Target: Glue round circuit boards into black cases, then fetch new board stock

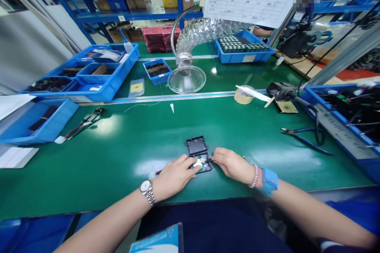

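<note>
Blue metal shelving (136, 16) stands far beyond both hands, past a glossy green tabletop (118, 158). With thumb and forefinger over a circuit board (203, 162), the left hand (175, 174) grips the left end of an open black plastic case half (208, 168), which lies between the two hands. Bent inward, the fingers of the right hand (230, 164) meet the right end of that case half; whether they pinch anything, I cannot tell. Just beyond the left hand's fingertips lies the other case half (196, 146), hollow side up. Farther ahead of the hands hangs a clear funnel hood (186, 80). Right of the right hand rest blue-handled cutters (305, 138), with a tape roll (242, 95) well ahead of it. Wired leads (86, 122) lie well left of and beyond the left hand.
</note>
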Action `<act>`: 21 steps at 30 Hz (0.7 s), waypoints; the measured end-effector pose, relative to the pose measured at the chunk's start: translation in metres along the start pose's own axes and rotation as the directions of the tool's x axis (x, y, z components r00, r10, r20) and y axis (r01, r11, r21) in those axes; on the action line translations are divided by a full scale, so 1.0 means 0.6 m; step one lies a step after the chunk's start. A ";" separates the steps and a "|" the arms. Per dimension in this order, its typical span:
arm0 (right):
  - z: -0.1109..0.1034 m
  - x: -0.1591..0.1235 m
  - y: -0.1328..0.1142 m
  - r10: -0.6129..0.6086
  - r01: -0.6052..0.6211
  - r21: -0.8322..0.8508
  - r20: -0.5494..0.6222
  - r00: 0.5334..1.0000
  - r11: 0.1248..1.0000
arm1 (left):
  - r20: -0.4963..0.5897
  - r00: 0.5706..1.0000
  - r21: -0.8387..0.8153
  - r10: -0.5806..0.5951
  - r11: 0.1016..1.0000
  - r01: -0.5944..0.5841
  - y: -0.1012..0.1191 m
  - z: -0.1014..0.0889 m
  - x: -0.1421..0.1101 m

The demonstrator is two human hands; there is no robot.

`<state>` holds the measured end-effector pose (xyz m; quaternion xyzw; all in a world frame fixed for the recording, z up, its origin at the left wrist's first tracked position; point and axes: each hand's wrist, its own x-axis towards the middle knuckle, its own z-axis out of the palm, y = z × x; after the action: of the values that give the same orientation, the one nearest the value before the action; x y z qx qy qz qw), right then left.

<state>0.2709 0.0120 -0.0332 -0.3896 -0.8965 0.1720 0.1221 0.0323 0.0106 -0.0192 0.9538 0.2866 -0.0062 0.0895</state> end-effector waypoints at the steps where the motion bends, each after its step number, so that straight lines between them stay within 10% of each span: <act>1: 0.002 0.002 0.000 -0.007 0.007 -0.008 0.001 1.000 1.000 | 0.002 1.000 -0.002 0.001 1.000 -0.001 0.000 0.000 0.001; 11: -0.002 -0.012 -0.022 0.014 -0.012 0.017 -0.120 0.993 1.000 | -0.007 1.000 -0.002 -0.003 1.000 0.003 0.001 -0.008 0.002; 21: 0.001 0.004 -0.056 0.032 -0.023 -0.261 0.031 0.999 0.965 | 0.017 1.000 -0.040 0.020 0.999 -0.019 -0.005 -0.008 0.004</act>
<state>0.2468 -0.0079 -0.0202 -0.4118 -0.9078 0.0609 0.0518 0.0322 0.0151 -0.0150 0.9546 0.2765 -0.0078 0.1108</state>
